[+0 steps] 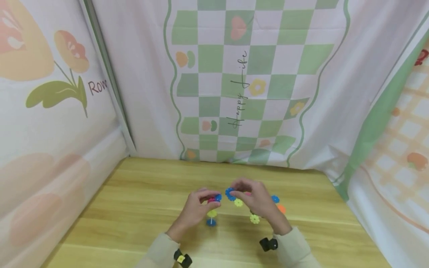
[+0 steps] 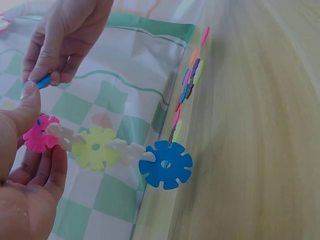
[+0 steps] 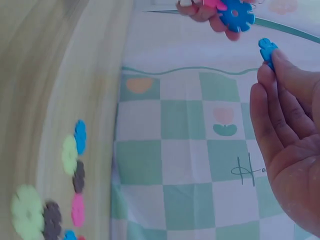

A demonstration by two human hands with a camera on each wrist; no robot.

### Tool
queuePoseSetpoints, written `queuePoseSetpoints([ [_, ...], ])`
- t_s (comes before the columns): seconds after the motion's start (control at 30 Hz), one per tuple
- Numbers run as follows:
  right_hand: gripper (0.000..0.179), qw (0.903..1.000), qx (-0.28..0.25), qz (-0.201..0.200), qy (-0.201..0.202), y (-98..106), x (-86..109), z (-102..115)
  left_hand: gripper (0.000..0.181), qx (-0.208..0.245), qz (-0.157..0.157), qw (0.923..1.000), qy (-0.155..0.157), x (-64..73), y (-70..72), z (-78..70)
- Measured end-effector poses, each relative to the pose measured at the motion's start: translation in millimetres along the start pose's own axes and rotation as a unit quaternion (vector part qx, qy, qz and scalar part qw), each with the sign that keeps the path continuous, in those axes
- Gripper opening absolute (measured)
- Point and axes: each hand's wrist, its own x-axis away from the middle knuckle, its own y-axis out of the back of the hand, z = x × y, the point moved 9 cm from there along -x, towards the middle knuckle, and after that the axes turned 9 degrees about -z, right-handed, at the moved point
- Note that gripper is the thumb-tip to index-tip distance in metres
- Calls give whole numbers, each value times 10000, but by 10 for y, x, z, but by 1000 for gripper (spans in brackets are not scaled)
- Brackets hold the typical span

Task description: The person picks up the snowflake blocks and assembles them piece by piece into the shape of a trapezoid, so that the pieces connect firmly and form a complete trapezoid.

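Note:
My left hand (image 1: pixel 196 208) holds a chain of notched plastic discs by its upper end. In the left wrist view the chain runs from a pink disc (image 2: pixel 41 133) through a white one, a yellow disc (image 2: pixel 95 148) and another white one to a blue disc (image 2: pixel 166 165). A further blue disc (image 3: pixel 237 15) sits beside the pink one, at the left fingertips. My right hand (image 1: pixel 256 197) pinches a separate blue disc (image 1: pixel 229 194) between thumb and fingers. A small gap parts this disc from the chain.
Loose discs lie on the wooden table (image 1: pixel 140 208) under and beyond the right hand, among them a yellow disc (image 1: pixel 254 219), an orange disc (image 1: pixel 281 209) and a blue disc (image 1: pixel 275 199). A checked curtain (image 1: pixel 241 85) hangs along the table's back edge.

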Motion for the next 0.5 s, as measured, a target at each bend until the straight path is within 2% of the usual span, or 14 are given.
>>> queuePoseSetpoints([
  [0.23,9,9976,-516,-457,50,-61,58,0,31,40,69,9999,-85,-6,-29,1],
  [0.5,10,9968,-549,-509,287,-154,85,41,32,61,26,9999,-110,1,-25,-2],
])
